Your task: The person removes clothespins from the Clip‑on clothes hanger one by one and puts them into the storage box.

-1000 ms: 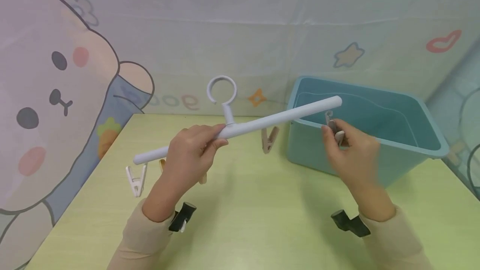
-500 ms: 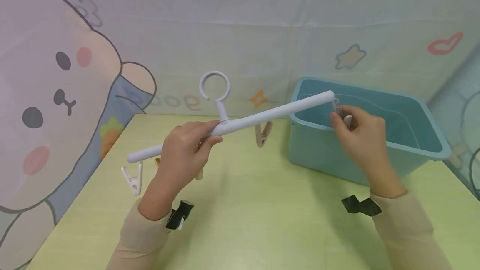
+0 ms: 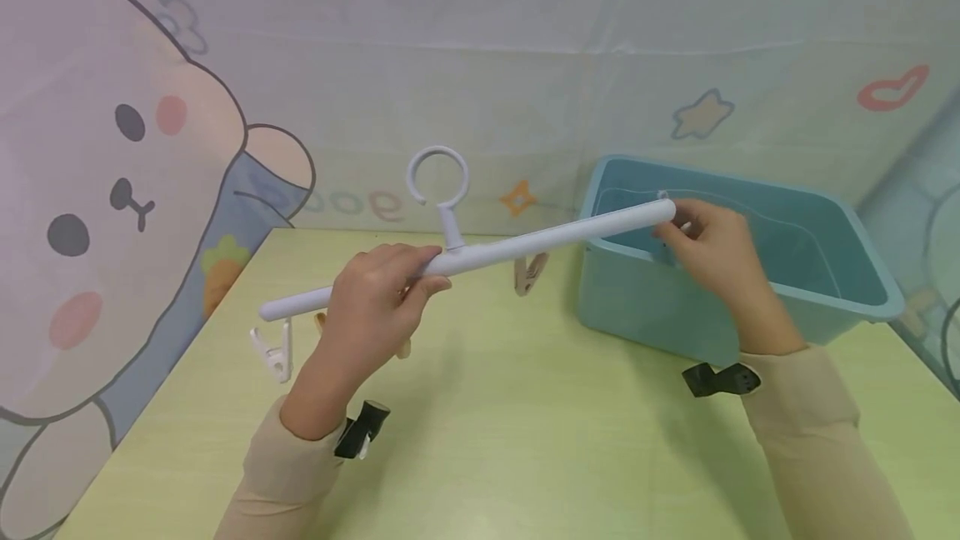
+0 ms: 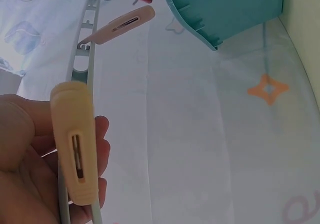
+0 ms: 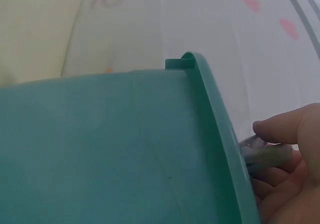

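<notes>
- Two hands are at work above a desk [image 3: 525, 440]; the left hand [image 3: 371, 298] has fingers and thumb curled round a white hanger [image 3: 558, 235], gripping its bar just beside the stem of the ring-shaped hook [image 3: 451, 227]; the hanger is held up off the desk, tilted, its end near the right hand [image 3: 716, 248] the higher one.
- The right hand pinches a greyish clip [image 5: 265, 156] between thumb and fingers, right at that raised end; a tiny hook shows just above the bar there, but whether it is fastened to the bar cannot be told.
- One yellowish clip [image 4: 75, 134] sits along the underside of the bar, in front of the left palm; in the head view the left hand hides most of it.
- A brownish clip [image 3: 529, 275] hangs from the bar between the two hands, apart from both; a white clip [image 3: 282, 367] shows just below the lower end, beyond the left hand.
- A teal bin [image 3: 645, 307] stands on the desk near the right hand, partly behind it; a printed cloth [image 3: 525, 107] forms the backdrop.
</notes>
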### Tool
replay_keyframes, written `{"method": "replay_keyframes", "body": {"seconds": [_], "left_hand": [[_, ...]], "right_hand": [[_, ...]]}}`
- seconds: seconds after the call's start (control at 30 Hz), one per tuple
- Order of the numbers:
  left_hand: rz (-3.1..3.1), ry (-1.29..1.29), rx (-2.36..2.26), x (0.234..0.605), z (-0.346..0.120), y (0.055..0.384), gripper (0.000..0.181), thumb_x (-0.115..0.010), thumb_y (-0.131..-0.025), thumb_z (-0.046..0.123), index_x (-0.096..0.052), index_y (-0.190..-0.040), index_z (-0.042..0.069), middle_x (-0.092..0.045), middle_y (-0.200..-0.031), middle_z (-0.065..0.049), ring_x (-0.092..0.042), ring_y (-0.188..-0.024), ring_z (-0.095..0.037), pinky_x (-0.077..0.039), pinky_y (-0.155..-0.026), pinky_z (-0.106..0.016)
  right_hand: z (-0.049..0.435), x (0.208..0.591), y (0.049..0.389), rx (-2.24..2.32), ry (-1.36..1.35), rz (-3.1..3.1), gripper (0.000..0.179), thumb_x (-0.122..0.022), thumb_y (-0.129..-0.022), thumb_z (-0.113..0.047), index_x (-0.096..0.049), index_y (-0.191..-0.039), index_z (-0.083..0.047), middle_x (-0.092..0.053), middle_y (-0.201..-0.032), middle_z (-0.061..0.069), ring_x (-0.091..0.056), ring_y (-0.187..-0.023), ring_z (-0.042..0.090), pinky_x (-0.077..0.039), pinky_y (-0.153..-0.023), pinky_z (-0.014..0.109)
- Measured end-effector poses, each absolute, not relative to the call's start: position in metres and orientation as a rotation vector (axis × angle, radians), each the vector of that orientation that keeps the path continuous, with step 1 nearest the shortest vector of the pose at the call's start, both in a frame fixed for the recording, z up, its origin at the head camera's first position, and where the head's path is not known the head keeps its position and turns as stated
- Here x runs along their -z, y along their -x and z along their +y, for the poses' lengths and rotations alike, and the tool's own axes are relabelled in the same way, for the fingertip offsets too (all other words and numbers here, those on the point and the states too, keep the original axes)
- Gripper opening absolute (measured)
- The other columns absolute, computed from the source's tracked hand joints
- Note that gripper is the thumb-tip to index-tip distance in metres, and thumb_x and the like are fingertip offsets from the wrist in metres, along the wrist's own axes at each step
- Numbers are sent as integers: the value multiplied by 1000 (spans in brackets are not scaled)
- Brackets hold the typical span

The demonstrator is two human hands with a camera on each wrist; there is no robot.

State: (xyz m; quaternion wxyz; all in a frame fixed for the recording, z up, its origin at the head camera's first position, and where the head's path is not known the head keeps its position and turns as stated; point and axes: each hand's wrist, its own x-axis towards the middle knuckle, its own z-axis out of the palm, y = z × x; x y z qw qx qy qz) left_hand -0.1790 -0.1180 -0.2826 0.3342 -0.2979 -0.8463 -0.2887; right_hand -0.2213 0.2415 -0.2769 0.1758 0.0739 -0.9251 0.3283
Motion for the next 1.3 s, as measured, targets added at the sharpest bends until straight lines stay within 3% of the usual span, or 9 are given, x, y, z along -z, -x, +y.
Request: {"method": "replay_keyframes", "body": {"seconds": [0.2, 0.33, 0.6, 0.77, 0.83, 0.93, 1.07, 1.2, 1.3], "left_hand": [[-2213, 813, 715, 284, -118, 180, 31, -81, -76, 15, -71, -102, 1, -70, -86, -8, -53, -66, -18, -43, -63, -36], [-2223, 828, 698, 285, -118, 180, 29, -81, -76, 15, -70, -101, 3, -69, -84, -6, -50, -65, -17, -41, -61, -35], [-2236, 860, 724, 284, -118, 180, 27, -80, -78, 14, -70, -101, 4, -65, -81, -3, -45, -60, -13, -39, -61, -32], [-2207, 862, 721, 284, -118, 180, 25, -79, -79, 16, -70, -101, 6, -64, -80, 0, -44, -57, -11, -38, -57, -29], [-2201, 858, 719, 285, -118, 180, 25, -79, -80, 16, -69, -101, 7, -65, -81, 0, -44, -56, -10, -38, -55, -28], [-2202, 851, 718, 286, -118, 181, 25, -79, -80, 17, -69, -102, 7, -66, -84, 0, -47, -55, -9, -38, -52, -26], [-2208, 832, 717, 288, -119, 182, 27, -79, -81, 18, -69, -103, 6, -68, -87, -1, -51, -55, -8, -39, -49, -25], [-2207, 821, 727, 289, -120, 184, 27, -79, -81, 16, -69, -104, 6, -68, -88, -2, -52, -56, -8, -39, -49, -25], [-2205, 822, 738, 288, -119, 184, 27, -78, -81, 15, -69, -104, 6, -68, -88, -2, -52, -57, -9, -39, -50, -25]], "right_hand": [[244, 280, 225, -897, -228, -2714, 39, -51, -99, -22, -58, -128, 4, -65, -107, 25, -45, -59, 20, -35, -47, 30], [244, 281, 226, -899, -225, -2732, 40, -53, -98, -17, -56, -132, 4, -60, -123, 28, -52, -68, 26, -37, -50, 30], [245, 283, 225, -896, -236, -2719, 38, -53, -96, -15, -59, -128, 2, -65, -111, 27, -50, -63, 24, -36, -49, 30], [246, 283, 219, -945, -215, -2690, 41, -51, -98, -27, -60, -128, 0, -64, -115, 26, -64, -86, 35, -48, -63, 37], [247, 283, 213, -959, -195, -2661, 43, -53, -98, -31, -60, -128, -1, -65, -117, 24, -65, -99, 36, -50, -71, 33], [248, 282, 203, -995, -197, -2594, 43, -58, -96, -31, -60, -128, -1, -66, -114, 21, -68, -95, 12, -50, -74, 17], [247, 280, 187, -1028, -270, -2523, 39, -63, -94, -25, -61, -126, -2, -69, -105, 4, -55, -82, -20, -43, -71, 3], [242, 277, 169, -1053, -382, -2501, 35, -66, -92, -18, -63, -124, -5, -67, -103, -13, -58, -85, -18, -44, -75, 4], [237, 275, 158, -1096, -500, -2498, 36, -68, -90, -13, -62, -125, -6, -67, -108, -14, -61, -91, -11, -45, -79, 7]]}}
